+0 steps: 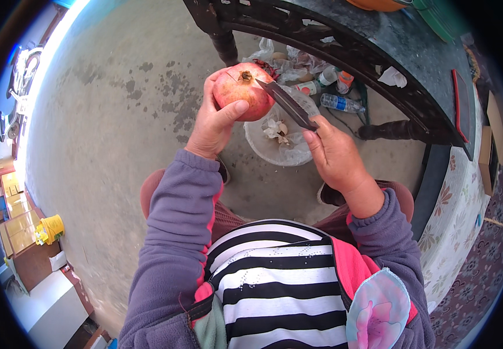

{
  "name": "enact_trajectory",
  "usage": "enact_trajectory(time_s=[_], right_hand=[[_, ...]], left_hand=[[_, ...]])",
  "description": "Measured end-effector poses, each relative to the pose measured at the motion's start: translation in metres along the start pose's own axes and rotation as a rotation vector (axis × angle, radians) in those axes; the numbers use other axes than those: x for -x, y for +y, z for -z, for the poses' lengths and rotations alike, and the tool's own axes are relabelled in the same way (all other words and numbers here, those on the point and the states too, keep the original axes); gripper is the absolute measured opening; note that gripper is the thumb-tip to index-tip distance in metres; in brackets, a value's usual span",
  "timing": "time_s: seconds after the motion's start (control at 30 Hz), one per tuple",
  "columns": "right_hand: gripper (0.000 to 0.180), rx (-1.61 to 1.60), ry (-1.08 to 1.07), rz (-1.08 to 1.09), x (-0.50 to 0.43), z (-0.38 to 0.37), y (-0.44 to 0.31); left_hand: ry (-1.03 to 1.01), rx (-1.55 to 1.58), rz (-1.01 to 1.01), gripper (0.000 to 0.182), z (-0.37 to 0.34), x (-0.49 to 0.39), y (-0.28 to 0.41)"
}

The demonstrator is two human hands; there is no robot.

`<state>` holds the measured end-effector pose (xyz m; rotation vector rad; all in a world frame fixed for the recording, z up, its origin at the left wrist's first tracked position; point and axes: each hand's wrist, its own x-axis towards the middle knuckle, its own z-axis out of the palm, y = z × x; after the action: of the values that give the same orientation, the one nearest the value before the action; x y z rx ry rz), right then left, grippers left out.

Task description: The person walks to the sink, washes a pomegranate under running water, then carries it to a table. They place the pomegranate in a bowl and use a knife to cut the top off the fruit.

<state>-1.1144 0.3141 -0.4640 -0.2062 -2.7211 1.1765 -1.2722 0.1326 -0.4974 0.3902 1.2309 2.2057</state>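
Observation:
A red pomegranate point(243, 94) is held up in my left hand point(216, 113), its crown facing up and my thumb across its lower side. My right hand point(336, 152) grips a dark knife with a serrated edge point(288, 104), whose tip meets the rind just right of the crown. A thin cut line shows in the rind left of the crown. Beneath the fruit and blade, a whitish waste basket point(280, 159) with a plastic liner stands on the floor, holding some pale scraps.
A dark carved wooden table point(408, 56) arches over the upper right, a turned leg point(386, 131) near the basket. Plastic bags, cups and a plastic bottle point(342, 103) lie under it. A yellow bucket point(51, 229) is at the far left. A floral-covered surface point(452, 209) lies at the right.

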Motion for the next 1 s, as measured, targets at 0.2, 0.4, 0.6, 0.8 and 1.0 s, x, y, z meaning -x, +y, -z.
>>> enact_trajectory(time_s=[0.2,0.4,0.6,0.8,1.0], right_hand=[[0.017,0.079,-0.045,0.011,-0.001,0.006,-0.006],[0.018,0.093,-0.097,-0.045,0.000,0.008,-0.010],[0.019,0.075,-0.113,-0.068,0.001,0.015,-0.012],[0.020,0.142,-0.127,-0.039,0.002,0.020,-0.011],[0.023,0.249,-0.218,-0.070,0.002,0.032,-0.010]], left_hand=[[0.004,-0.139,-0.015,0.080,0.004,0.001,0.010],[0.012,-0.187,-0.027,0.083,0.004,0.004,0.010],[0.017,-0.208,-0.068,0.084,0.000,0.004,0.012],[0.024,-0.378,-0.108,0.083,0.003,0.003,0.015],[-0.018,-0.652,-0.151,0.080,0.010,0.002,0.009]])
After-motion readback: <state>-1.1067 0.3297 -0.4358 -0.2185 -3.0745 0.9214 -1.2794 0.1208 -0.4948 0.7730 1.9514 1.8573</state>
